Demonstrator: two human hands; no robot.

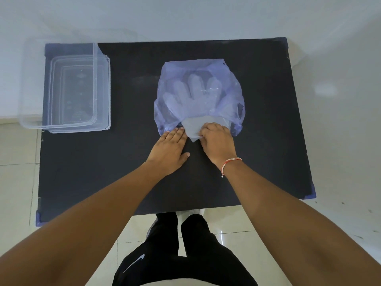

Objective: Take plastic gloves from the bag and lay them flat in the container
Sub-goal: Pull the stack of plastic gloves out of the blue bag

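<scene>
A thin purple plastic bag (228,79) lies on the black table (127,168), its mouth toward me. Clear plastic gloves (193,91) show through it, fingers pointing away. Their cuff end (192,126) sticks out of the bag's mouth. My right hand (217,141) pinches that cuff at the bag's opening. My left hand (170,149) lies flat on the table with its fingertips on the bag's near left edge. A clear rectangular container (61,87) stands at the table's far left with nothing visible inside.
The container overhangs the table's left edge. The table has blue corner caps (38,218). White tiled floor and a pale wall surround it. My legs stand at the table's near edge.
</scene>
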